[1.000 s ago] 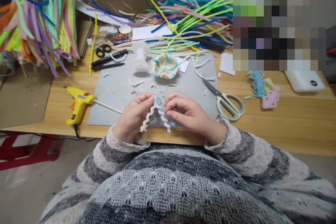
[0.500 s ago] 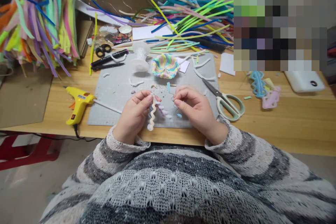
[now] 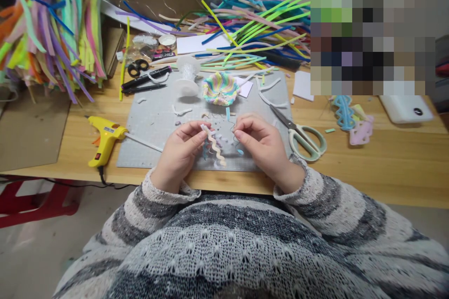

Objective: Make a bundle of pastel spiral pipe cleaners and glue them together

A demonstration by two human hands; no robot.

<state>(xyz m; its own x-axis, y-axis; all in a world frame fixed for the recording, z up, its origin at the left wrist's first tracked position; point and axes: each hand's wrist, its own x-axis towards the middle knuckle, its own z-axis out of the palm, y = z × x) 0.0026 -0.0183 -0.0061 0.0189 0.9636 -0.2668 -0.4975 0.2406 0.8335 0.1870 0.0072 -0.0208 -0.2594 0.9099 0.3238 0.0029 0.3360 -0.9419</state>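
Observation:
My left hand [image 3: 184,147] pinches the top end of a cream wavy pipe cleaner strip [image 3: 215,145], which slants down to the right. Blue and lilac pieces hang behind this strip, partly covered by it. My right hand [image 3: 259,142] is closed, thumb against forefinger, on a thin bent wire [image 3: 231,126]. Beside that wire a short light-blue pipe cleaner piece [image 3: 228,114] shows, and another small blue bit [image 3: 240,152] lies below. Behind both hands sits a ruffled pastel striped pipe cleaner piece [image 3: 221,89] on the grey cutting mat [image 3: 147,121].
Scissors [image 3: 305,138] lie right of my right hand. A yellow glue gun [image 3: 105,138] rests at the left, its white stick reaching the mat. A clear spool [image 3: 186,77], black pens [image 3: 149,79] and loose pipe cleaners [image 3: 259,18] are behind. Blue wavy strips [image 3: 344,112] lie right.
The cream wavy strip in my left hand has swung from hanging straight down to slanting right. Both hands stay nearly in place.

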